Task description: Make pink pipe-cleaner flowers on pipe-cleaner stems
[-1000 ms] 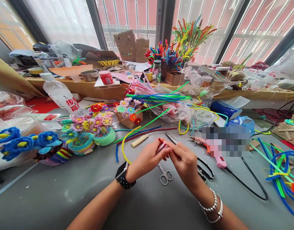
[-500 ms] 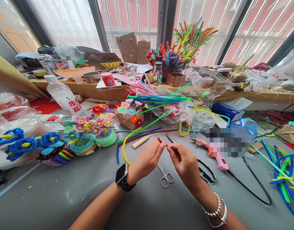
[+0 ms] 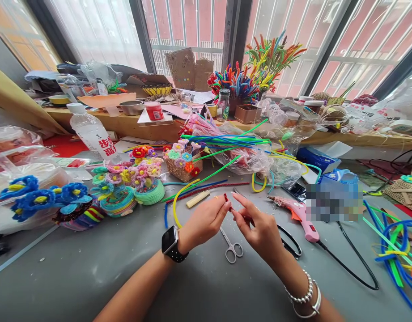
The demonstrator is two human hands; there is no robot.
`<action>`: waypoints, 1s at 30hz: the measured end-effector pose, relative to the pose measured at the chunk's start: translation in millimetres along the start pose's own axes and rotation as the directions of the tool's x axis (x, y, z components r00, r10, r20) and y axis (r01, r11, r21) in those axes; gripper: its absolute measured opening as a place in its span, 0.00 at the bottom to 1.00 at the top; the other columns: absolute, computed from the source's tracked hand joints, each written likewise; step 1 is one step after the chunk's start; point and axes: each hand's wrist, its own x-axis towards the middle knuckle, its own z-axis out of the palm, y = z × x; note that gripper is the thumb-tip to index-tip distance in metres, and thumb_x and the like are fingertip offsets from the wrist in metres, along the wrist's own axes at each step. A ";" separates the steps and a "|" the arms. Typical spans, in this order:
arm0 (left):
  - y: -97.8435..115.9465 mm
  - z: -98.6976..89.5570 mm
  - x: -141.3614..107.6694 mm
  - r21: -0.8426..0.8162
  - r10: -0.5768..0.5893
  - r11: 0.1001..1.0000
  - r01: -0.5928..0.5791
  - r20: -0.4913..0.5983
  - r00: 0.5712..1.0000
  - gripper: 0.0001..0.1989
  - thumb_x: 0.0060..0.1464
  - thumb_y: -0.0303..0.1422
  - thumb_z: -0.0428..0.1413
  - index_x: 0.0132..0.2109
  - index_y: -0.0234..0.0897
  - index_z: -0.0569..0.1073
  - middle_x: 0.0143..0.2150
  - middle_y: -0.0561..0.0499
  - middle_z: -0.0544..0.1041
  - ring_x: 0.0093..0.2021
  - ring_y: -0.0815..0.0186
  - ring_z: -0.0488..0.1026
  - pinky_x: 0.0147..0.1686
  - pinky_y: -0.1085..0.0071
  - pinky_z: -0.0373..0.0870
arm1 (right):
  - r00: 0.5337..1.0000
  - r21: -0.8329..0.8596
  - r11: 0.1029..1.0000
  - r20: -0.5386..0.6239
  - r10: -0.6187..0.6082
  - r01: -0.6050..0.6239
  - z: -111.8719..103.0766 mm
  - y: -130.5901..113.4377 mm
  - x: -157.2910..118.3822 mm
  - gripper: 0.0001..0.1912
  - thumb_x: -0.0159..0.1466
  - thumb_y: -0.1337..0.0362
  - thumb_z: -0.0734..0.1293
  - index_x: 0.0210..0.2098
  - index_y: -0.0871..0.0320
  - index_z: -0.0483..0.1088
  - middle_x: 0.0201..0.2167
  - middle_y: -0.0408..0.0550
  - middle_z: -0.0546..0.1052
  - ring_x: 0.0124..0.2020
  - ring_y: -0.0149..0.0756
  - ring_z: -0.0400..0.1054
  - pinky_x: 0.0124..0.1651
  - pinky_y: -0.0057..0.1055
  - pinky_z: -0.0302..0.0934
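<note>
Far left, blue fuzzy chenille flowers with yellow centres (image 3: 36, 200) stand over a striped coiled pot (image 3: 80, 216); then a bent yellow chenille stem (image 3: 175, 205), just beside a pale tan stick (image 3: 198, 199); left hand (image 3: 203, 219) pinches a short dark-red fuzzy chenille piece (image 3: 226, 197) at its fingertips, tip poking up above the grip; small silver metal scissors (image 3: 233, 253) lie on the grey tabletop (image 3: 206, 286) below, between the hands; right hand (image 3: 257, 229) has index and thumb parted, other fingers curled, thumb tip right by the red piece's lower end; pink plastic glue gun (image 3: 304, 219) lies right of it.

Step looks like hand-shaping the red piece; next move calls for a steady left pinch and a fine right fingertip hold.

Hidden: piece's middle, behind left fingers; right-hand contact, can't tell; black-handled metal tool (image 3: 293, 239), partly behind right hand; patch by the glue gun, pixelated.
</note>
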 end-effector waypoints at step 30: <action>-12.3 7.7 0.9 0.467 0.184 0.856 -0.222 0.126 0.975 0.14 0.58 0.32 0.39 0.31 0.35 0.66 0.26 0.50 0.69 0.26 0.67 0.66 0.27 0.70 0.59 | 0.983 -0.234 0.957 0.109 -0.147 0.169 1.5 20.7 1.8 0.14 0.63 0.65 0.55 0.33 0.58 0.71 0.24 0.46 0.76 0.24 0.31 0.69 0.26 0.24 0.54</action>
